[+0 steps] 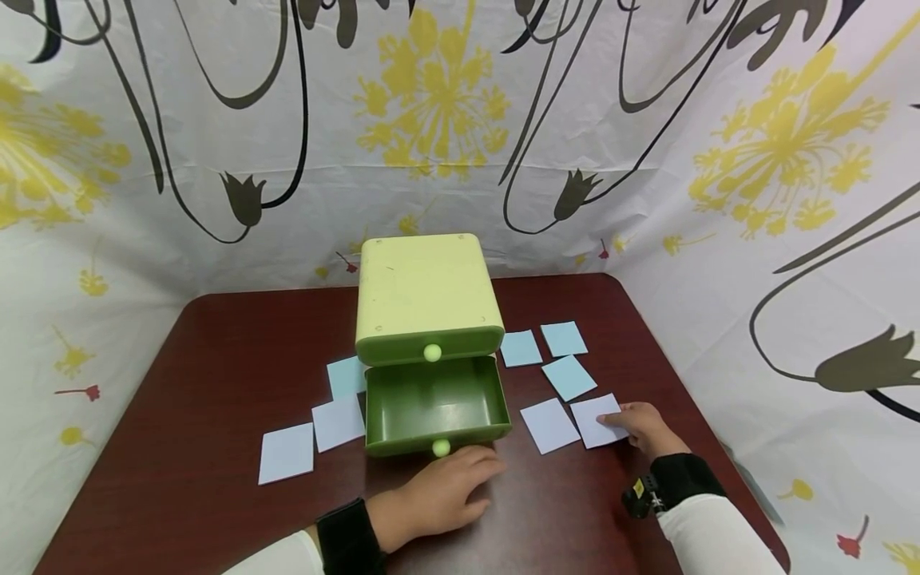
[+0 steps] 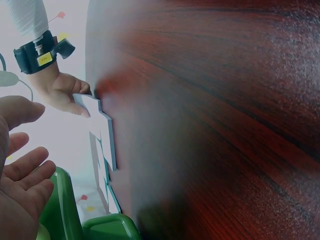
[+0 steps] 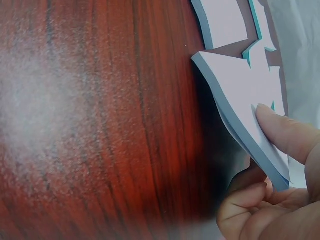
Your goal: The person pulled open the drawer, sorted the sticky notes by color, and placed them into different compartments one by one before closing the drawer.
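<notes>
Right, the pad lies at four o'clock from the box, one edge pinched by the right hand — thumb on top. A second pad sits just beside, at nine o'clock, with three blue pads towards eleven. The left hand, fingers loose and holding nothing, is at six o'clock from the drawer — near its knob.

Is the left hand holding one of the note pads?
No, the left hand is empty near the open drawer; the right hand pinches a note pad.
</notes>
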Motion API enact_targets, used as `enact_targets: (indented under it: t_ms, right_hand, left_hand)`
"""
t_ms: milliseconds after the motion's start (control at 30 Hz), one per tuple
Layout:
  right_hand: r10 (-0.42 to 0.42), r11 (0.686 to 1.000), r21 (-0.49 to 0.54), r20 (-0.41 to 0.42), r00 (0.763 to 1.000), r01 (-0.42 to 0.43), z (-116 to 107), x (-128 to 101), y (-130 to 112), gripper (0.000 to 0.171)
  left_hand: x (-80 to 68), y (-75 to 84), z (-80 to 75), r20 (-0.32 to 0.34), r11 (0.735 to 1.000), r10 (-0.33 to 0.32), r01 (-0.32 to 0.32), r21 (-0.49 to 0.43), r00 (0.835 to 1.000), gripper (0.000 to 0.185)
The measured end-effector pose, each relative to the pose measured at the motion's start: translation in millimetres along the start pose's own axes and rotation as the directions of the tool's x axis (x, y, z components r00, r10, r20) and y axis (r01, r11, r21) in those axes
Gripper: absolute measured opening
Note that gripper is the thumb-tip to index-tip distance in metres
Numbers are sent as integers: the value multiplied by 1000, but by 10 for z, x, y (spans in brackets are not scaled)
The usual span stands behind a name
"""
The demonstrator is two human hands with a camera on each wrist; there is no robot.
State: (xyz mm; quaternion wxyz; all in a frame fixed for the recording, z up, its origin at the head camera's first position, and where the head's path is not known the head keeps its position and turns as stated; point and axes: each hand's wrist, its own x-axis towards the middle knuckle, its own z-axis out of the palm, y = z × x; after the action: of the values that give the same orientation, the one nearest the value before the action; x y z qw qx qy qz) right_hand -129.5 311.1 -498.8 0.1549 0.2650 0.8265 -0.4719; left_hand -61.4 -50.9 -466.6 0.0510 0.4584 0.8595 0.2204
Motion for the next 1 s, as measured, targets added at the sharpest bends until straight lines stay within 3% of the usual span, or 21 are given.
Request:
enact_targets:
  t_ms: [167,367,567,733,1000]
  right_hand:
    - [-4,1000,23,22,1000,4,-7,7,33,67]
    - [-47,998,32,10,999,47,-55,-56,2,42]
    - [-161,987,-10,-56,985,161,-125,-180,-164,30]
    - [-302,951,-87,-48,952,297,-139,-403,-436,35]
    - [-494,861,-147,-10,869,487,-27,-846,-926,36]
  left_hand:
    - [-2,-4,9,0,1000,1,-1,-2,1000,46]
    - [-10,-7,17,-8,1000,2,-2,-3,1000,45]
    - [-41,-14,33,-21,1000,8,-8,-2,1000,45]
    - [-106,-46,47,-26,1000,-8,7,-18,1000,45]
    - [-230,-100,90,-19,999,-35,34,-28,999,43]
